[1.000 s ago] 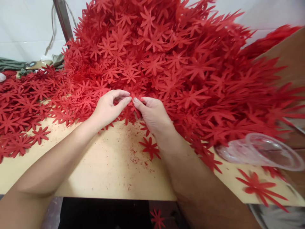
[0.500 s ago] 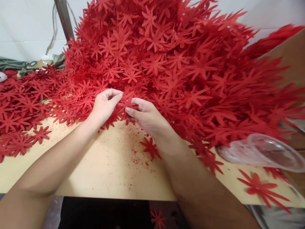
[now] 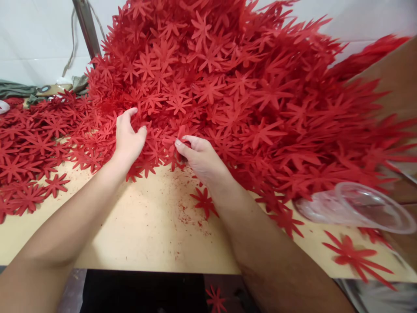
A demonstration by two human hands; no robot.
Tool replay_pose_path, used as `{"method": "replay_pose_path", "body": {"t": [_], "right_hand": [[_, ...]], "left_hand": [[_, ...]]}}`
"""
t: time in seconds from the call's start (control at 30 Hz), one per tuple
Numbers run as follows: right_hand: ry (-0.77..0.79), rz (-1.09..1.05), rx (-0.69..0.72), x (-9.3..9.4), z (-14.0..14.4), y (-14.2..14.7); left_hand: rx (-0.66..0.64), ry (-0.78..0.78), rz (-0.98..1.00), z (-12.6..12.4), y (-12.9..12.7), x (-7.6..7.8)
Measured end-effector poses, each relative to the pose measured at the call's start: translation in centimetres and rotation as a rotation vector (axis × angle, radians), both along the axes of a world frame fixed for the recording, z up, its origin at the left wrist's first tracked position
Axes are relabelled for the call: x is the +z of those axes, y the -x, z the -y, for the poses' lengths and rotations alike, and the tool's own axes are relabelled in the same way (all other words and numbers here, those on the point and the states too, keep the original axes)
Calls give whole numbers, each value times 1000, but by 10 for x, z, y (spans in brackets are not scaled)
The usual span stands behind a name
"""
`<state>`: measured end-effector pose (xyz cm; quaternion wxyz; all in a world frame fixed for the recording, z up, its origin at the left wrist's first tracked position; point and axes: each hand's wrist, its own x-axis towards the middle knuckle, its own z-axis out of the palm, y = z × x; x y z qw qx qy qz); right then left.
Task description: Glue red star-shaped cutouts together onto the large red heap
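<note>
My right hand (image 3: 200, 158) pinches a red flower-shaped cutout (image 3: 172, 141) by its petals, thumb on the near side. My left hand (image 3: 128, 134) is apart from it, to the left, with thumb and forefinger spread and nothing between them. Behind both hands rises a large heap of red petal cutouts (image 3: 208, 91), thin and many-pointed. A single red cutout (image 3: 205, 202) lies on the table just below my right wrist.
A clear plastic cup (image 3: 355, 206) lies on its side at the right, near a loose long-petalled cutout (image 3: 355, 254). A lower pile of darker red cutouts (image 3: 29, 143) covers the left. Red specks dot the pale tabletop (image 3: 137, 234). Cardboard (image 3: 397, 78) stands at the right.
My left hand has moved away to the left and its fingers have opened. My right hand still pinches the red cutout, having shifted slightly right.
</note>
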<state>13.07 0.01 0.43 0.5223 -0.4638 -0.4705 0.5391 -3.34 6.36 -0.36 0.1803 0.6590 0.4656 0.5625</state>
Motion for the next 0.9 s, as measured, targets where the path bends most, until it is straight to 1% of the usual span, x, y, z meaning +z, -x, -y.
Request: {"method": "replay_pose_path", "body": {"t": [0.03,0.07,0.1,0.2,0.3,0.37,0.5,0.57,0.63,0.7,0.8,0.9], "right_hand": [[-13,4,10,0,0,0],[-32,4,16,0,0,-1],[-54,3,20,-1,0,-1],[-108,4,22,-5,-2,-4],[-97,-17,15,-11,-4,-5],[-66,-66,45,-12,-5,-5],[4,-198,172,-10,-2,-2],[24,-249,195,-9,0,-2],[25,-260,198,-8,0,-2],[13,-222,191,-8,1,-2],[-17,-148,154,-8,1,-3],[-57,-113,114,-7,2,-1]], "left_hand": [[-14,14,-16,5,-3,2],[-67,49,-27,12,-8,6],[-151,95,-49,20,-13,11],[-291,150,-119,39,-27,24],[-377,238,-133,45,-32,28],[-373,281,-98,42,-31,27],[-337,340,15,37,-29,24],[-331,352,53,37,-29,25],[-333,360,88,38,-29,27],[-339,383,139,40,-31,29],[-330,408,223,42,-33,31],[-314,404,284,42,-36,30]]}}
